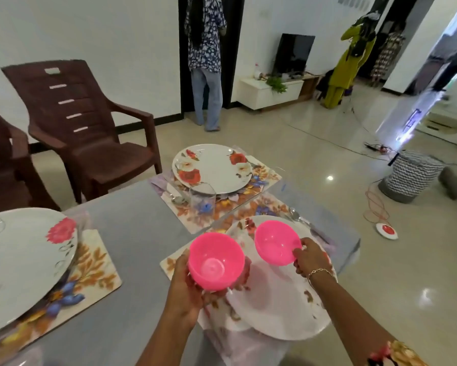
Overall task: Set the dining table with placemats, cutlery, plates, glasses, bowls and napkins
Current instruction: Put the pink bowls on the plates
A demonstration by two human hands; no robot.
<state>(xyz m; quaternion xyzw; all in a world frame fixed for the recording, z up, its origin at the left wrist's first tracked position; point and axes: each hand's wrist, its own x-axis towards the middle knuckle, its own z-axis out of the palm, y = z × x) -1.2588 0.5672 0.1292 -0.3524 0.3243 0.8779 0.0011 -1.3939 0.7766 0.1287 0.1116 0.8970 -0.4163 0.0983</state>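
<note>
Left plate (24,260): lay on a floral left placemat (95,276) on the grey table (132,233).
Left hand (187,283): grasped the left bowl (215,260) from below, fingers curled round its base and thumb against its left wall.
Left bowl: pink, mouth tipped toward the camera, raised over the left edge of the near plate (282,299).
Far plate (212,167): sat on its own placemat, with a clear glass (202,199) just in front of it.
Right bowl (276,243): pink, tilted, held above the near plate – apart from the left bowl.
Right hand (311,257): pinched the right bowl's right rim, fingertips (298,250) on the rim and the rest of the bowl clear of the hand.
Spoon (297,215): lay beside the near plate – on its far right.
</note>
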